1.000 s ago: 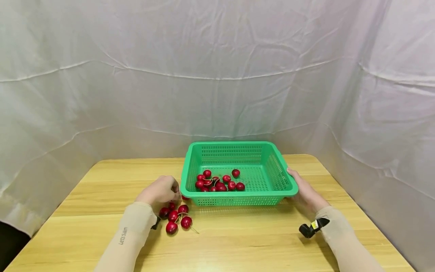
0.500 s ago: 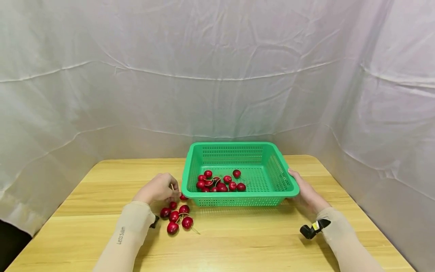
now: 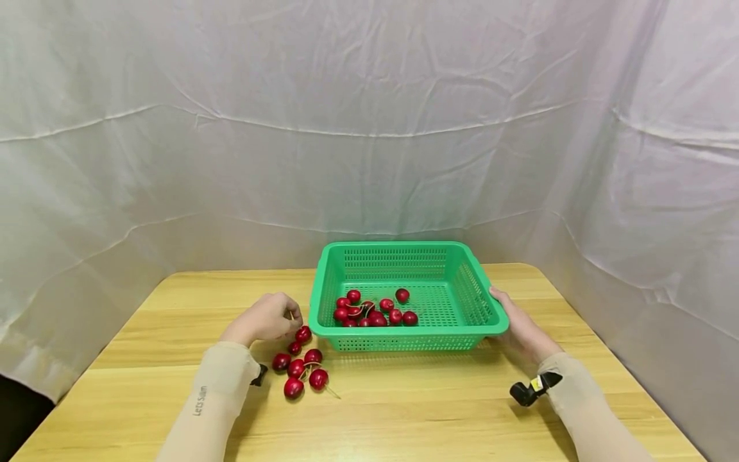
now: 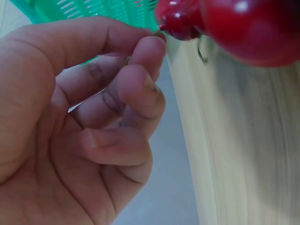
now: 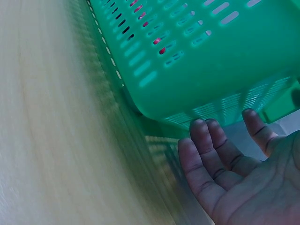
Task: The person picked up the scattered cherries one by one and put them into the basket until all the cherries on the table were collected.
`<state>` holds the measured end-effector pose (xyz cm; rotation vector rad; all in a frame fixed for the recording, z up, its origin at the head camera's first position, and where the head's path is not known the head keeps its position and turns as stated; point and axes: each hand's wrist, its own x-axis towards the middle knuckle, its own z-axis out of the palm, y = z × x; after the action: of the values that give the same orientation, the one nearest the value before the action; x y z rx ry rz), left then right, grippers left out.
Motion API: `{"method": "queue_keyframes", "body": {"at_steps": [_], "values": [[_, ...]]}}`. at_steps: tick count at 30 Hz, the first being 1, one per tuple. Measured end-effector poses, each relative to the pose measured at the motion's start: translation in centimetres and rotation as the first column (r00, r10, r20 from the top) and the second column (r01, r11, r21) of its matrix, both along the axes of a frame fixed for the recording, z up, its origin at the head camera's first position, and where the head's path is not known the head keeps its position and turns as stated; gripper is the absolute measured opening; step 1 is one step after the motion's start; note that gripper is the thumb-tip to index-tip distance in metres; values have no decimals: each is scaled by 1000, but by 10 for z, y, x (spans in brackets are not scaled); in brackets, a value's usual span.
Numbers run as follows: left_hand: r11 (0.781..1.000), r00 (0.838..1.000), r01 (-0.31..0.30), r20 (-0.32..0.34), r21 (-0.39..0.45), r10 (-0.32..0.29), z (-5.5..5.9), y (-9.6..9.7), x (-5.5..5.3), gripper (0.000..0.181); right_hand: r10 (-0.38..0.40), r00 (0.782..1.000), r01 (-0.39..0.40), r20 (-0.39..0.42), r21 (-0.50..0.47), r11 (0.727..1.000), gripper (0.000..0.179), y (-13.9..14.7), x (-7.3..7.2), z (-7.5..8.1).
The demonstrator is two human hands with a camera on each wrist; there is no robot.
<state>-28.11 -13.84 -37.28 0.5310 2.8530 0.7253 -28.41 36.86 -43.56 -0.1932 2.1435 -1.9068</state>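
Observation:
Beside the green basket's left end, my left hand [image 3: 268, 319] pinches a thin cherry stem [image 4: 157, 33] between thumb and fingertip. A red cherry [image 3: 303, 334] hangs or rests just by those fingertips; whether it touches the table I cannot tell. Several more cherries [image 3: 296, 368] lie on the table nearer to me, some with stems. The green plastic basket [image 3: 404, 330] stands upright, with several cherries [image 3: 377, 318] gathered at its left front inside. At the basket's right end, my right hand [image 3: 519, 330] rests with straight fingers [image 5: 201, 136] against or very near the wall; its thumb is partly hidden.
The light wooden table [image 3: 404, 410] carries everything. White cloth curtains [image 3: 369, 173] hang behind and along both sides. A black wrist camera [image 3: 528, 390] sits on my right wrist.
My left hand has drawn slightly left, away from the basket, and the cherry by its fingers has come with it into fuller view. My right hand and the basket have barely moved.

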Motion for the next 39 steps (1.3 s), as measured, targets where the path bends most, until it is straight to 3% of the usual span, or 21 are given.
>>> {"method": "queue_keyframes", "body": {"at_steps": [11,17,21,27,34,39], "values": [[997,996,11,93,70,-18,7,-8,1,17,-2,1000,2,-5,32,999,80,0,0,0],[994,997,28,62,104,-35,13,-13,3,12,7,1000,-7,-11,19,1000,78,1,0,1],[992,999,8,36,125,-13,17,-18,4,12,15,1000,-15,-9,20,1000,80,1,0,1],[985,997,-43,-59,165,54,32,-26,2,13,10,1000,-9,-7,20,1000,81,1,0,2],[986,959,-90,-255,142,124,62,-28,-3,14,18,1000,-18,1,2,1000,80,1,0,1],[986,949,-86,-290,143,125,82,-18,-5,13,26,1000,-26,-5,-2,1000,81,1,-1,0]]}}
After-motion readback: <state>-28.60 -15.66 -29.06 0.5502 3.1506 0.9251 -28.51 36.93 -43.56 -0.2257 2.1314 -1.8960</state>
